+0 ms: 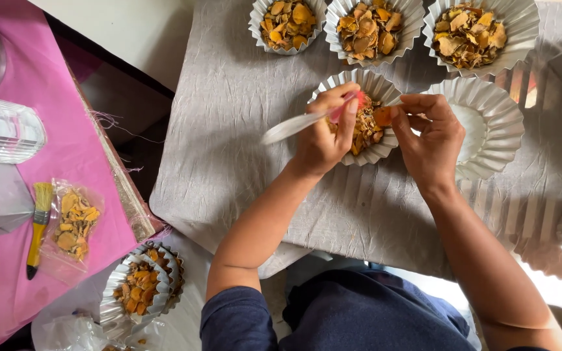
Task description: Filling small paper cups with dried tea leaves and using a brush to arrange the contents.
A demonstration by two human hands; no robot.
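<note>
Left hand (323, 140) grip closed on a white spoon (294, 125) over a fluted foil cup (367, 153) of orange-yellow dried chips (364, 130), right hand (429, 138) pinching one chip at the cup's rim, empty cup (489, 117) beside, three filled cups (369, 29) behind, grey-clothed desk (242, 130).

A crinkled grey cloth (242, 130) covers the worktop. To its left a second surface lies under a pink cloth (66, 149) with a gold-trimmed edge. Between them shows a dark gap and a pale floor (131, 26). Bright daylight falls across the right side.
</note>
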